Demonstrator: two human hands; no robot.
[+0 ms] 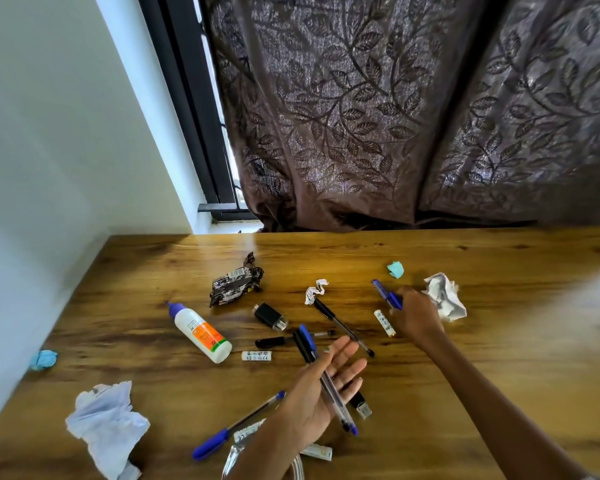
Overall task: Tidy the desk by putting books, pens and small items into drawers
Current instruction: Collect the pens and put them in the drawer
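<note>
My left hand [321, 393] lies palm up over the wooden desk [499, 358], and two pens [309, 348], one blue-capped and one black-capped, rest across its fingers. Further back, my right hand [416, 315] is closed on a blue pen [387, 294] that points up and left. A black pen [343, 327] lies between the hands. Another blue pen [236, 426] lies near the front edge. A black pen cap [271, 341] and white batteries [384, 323] [256, 356] are scattered around.
A white glue bottle [201, 334] lies at the left. A crumpled dark wrapper [236, 284], black USB adapters [271, 317] [360, 405], crumpled paper [445, 301] [106, 427] [316, 291] and teal scraps [395, 269] [44, 359] are strewn about. Curtains [395, 116] hang behind the desk.
</note>
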